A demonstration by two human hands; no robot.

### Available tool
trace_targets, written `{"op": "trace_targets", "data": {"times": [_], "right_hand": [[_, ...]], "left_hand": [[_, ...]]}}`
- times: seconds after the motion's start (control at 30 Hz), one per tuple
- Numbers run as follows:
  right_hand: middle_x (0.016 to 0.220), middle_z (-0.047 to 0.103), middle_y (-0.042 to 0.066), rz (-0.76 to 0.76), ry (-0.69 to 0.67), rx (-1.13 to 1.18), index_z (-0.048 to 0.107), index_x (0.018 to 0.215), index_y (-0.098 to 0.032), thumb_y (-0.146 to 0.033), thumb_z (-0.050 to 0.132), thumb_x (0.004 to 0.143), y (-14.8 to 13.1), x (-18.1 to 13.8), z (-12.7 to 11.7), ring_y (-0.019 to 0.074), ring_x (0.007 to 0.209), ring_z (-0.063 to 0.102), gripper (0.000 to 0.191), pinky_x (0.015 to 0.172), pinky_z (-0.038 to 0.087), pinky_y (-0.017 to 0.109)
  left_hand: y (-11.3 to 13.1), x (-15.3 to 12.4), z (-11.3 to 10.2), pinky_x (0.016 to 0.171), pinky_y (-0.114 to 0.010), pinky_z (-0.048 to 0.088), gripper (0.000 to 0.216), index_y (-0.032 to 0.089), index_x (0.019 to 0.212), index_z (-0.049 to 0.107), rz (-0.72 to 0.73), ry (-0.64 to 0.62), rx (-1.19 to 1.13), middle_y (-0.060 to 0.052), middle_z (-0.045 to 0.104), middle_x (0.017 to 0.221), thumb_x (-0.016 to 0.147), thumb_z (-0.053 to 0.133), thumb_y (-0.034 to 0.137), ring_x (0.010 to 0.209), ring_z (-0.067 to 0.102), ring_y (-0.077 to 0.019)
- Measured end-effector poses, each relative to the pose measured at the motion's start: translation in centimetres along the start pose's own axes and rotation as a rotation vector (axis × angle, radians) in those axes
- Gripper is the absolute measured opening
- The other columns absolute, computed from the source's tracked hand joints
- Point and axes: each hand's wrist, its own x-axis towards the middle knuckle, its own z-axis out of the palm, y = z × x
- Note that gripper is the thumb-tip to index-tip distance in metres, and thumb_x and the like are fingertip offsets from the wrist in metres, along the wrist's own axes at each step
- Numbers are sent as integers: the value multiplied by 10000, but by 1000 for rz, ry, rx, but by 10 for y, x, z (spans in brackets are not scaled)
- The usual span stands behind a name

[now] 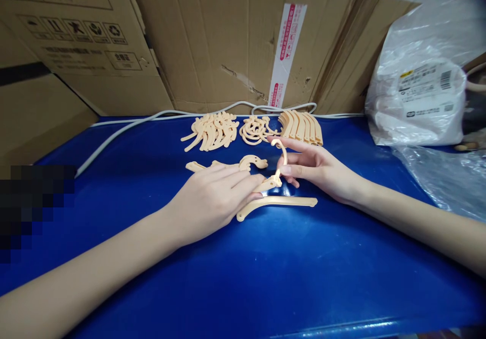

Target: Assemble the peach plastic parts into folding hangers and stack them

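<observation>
Two bare forearms reach in from the near edge over a glossy blue worktop [243, 278], meeting at its middle.

The left hand [212, 200] lies palm down with fingers nearly straight and close together. Its fingertips press on one end of a small peach-coloured plastic hook piece [276, 169], pinning that end near the worktop. The right hand [315, 169] comes in from the right, thumb and forefinger pinched lightly on the same piece where it curls up into a hook. The other fingers are loosely extended. So both hands share this one piece, which sits directly between them, rising from the left hand's fingertips up and away toward the far side.

Just near of the fingers lies a long, gently curved peach plastic arm [277, 203]. Its long axis runs left to right, its left end tucked beside the left hand, which is closer to it. A second curved peach arm [228, 166] lies just beyond the left hand's knuckles, also running left to right.

Farther back sit a loose heap of peach plastic parts [210, 130], a small pile of peach rings and hooks [256, 129] and a neat fanned stack of peach curved strips [301, 125]. A white cable [125, 129] runs along the far edge below brown cardboard boxes [228, 45]. A white plastic bag [417, 96] rests at the far right.
</observation>
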Motion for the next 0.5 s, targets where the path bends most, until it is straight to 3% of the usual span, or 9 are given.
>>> {"op": "trace_targets", "data": {"times": [0.5], "right_hand": [[774, 575, -38, -38, 21, -90, 553, 1376, -216, -252, 748, 838, -3, 0, 2, 88, 599, 480, 574, 520, 416, 245]], "left_hand": [[1, 1, 4, 685, -331, 485, 352, 114, 1044, 687, 1, -27, 64, -72, 773, 942, 1071, 382, 287, 830, 714, -212]]}}
